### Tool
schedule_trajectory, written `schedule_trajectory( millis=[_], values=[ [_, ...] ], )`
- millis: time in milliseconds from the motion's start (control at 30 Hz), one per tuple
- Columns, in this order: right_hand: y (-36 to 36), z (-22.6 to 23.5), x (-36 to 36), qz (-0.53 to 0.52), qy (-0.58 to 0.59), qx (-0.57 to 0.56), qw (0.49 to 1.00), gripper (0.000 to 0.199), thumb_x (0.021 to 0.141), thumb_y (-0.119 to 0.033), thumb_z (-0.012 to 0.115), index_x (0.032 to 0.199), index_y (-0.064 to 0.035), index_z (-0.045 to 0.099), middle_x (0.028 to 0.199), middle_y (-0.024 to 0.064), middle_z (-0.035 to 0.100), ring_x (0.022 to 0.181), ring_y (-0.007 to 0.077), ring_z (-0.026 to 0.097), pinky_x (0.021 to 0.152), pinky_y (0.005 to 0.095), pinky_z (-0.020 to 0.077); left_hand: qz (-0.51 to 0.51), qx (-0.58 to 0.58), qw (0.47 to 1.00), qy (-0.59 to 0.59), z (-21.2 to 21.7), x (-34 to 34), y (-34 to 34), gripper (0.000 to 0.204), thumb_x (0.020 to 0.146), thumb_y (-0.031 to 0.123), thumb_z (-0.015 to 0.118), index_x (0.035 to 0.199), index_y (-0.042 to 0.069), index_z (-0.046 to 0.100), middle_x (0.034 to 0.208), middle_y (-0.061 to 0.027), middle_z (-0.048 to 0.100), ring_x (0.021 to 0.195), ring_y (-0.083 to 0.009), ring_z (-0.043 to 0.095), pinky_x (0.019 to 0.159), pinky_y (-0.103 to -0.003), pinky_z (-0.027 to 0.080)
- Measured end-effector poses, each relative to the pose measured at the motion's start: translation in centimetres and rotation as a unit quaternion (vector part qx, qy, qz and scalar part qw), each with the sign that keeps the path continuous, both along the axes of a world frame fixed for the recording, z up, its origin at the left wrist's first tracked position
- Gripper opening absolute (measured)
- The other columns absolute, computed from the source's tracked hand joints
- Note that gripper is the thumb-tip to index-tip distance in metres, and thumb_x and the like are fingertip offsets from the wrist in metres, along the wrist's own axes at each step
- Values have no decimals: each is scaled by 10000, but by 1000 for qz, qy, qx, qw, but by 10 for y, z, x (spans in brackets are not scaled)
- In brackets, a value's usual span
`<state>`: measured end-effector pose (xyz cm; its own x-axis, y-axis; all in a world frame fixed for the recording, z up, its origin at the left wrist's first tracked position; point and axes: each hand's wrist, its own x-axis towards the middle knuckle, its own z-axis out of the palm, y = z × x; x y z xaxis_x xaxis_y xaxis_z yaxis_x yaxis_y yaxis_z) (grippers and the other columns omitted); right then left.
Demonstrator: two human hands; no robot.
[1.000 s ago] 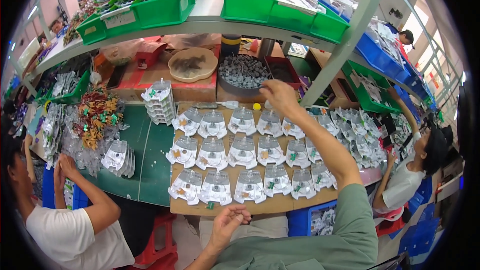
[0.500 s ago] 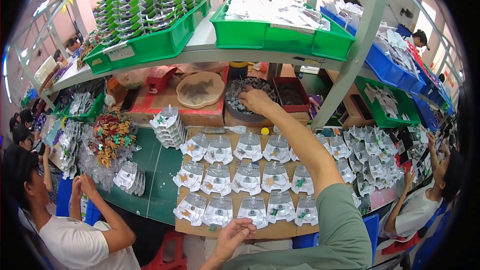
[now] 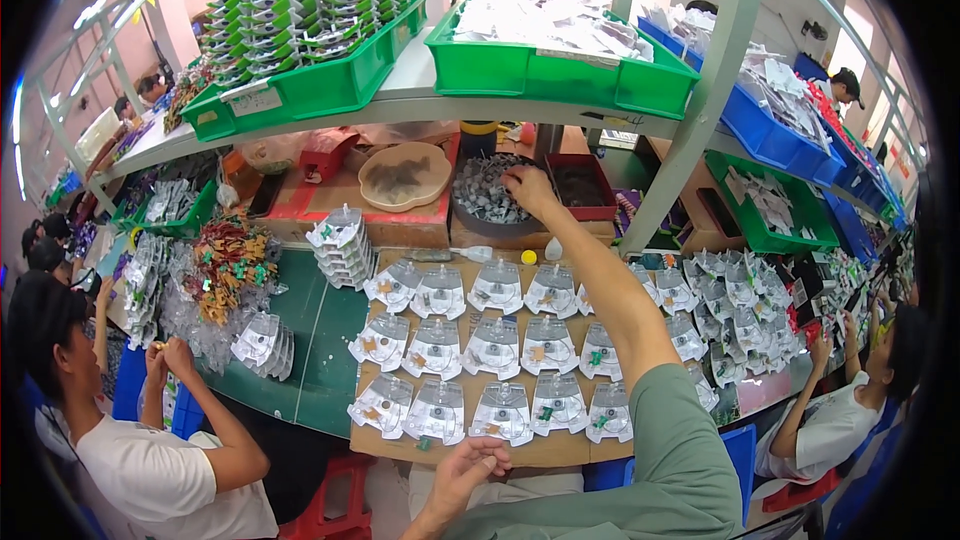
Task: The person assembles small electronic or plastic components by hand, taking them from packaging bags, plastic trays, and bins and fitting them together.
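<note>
fingers of the right hand (image 3: 528, 188) curl down into a dark round bowl (image 3: 487, 192) of small grey parts at the back of the bench; whether they pinch any piece cannot be told. the arm stretches over a brown board (image 3: 520, 450) where clear blister packs (image 3: 497, 348) lie in three rows. the left hand (image 3: 462, 472) rests half open at the board's near edge, holding nothing, just below the front row. beside the bowl sit a tan dish (image 3: 405, 176) to its left and a red tray (image 3: 582, 186) to its right. green bins (image 3: 560, 75) stand on the shelf above. a seated person in a white shirt (image 3: 150, 470) works at the left of the green mat (image 3: 320, 340).
</note>
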<state>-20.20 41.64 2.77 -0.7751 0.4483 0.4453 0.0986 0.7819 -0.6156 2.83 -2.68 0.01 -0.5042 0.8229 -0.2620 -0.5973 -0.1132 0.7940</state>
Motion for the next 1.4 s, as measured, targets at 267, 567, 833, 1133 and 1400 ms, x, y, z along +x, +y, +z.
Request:
schedule_trajectory(
  millis=[267,567,833,1133,1400],
  values=[
    [0,18,1,-39,-29,-199,979,211,914,-171,624,1015,4,686,705,76,654,580,124,618,521,282,489,10,18,1000,-5,6,-10,1,314,956,91,527,1237,-48,503,1075,-124,625,987,-193,614,875,-309,492],
    [-46,47,44,97,7,-413,906,201,911,-162,642,967,28,679,799,68,674,583,105,602,492,230,497,101,112,985,-90,23,-57,41,382,957,255,546,1227,-10,498,1164,-174,593,1118,-320,586,945,-441,492],
    [-233,29,184,336,-206,-338,855,209,910,-207,650,1042,-48,681,847,44,694,716,143,669,573,297,530,187,181,908,-329,-6,-75,65,419,975,339,458,1263,35,435,1198,-169,497,1164,-316,510,1051,-511,417],
    [-262,44,204,284,24,-39,958,287,876,-165,656,1147,-71,641,985,115,696,878,267,673,725,366,538,213,176,920,-279,-7,-64,32,294,955,182,515,1147,-37,551,1117,-134,576,1017,-242,581,907,-364,514],
    [-284,48,223,416,-237,21,878,582,865,-101,639,1378,-30,371,1081,187,665,892,399,662,747,453,539,47,93,979,-177,3,-48,-19,260,979,268,581,1105,41,599,938,-40,649,758,-118,582,563,-217,452]
  ],
)
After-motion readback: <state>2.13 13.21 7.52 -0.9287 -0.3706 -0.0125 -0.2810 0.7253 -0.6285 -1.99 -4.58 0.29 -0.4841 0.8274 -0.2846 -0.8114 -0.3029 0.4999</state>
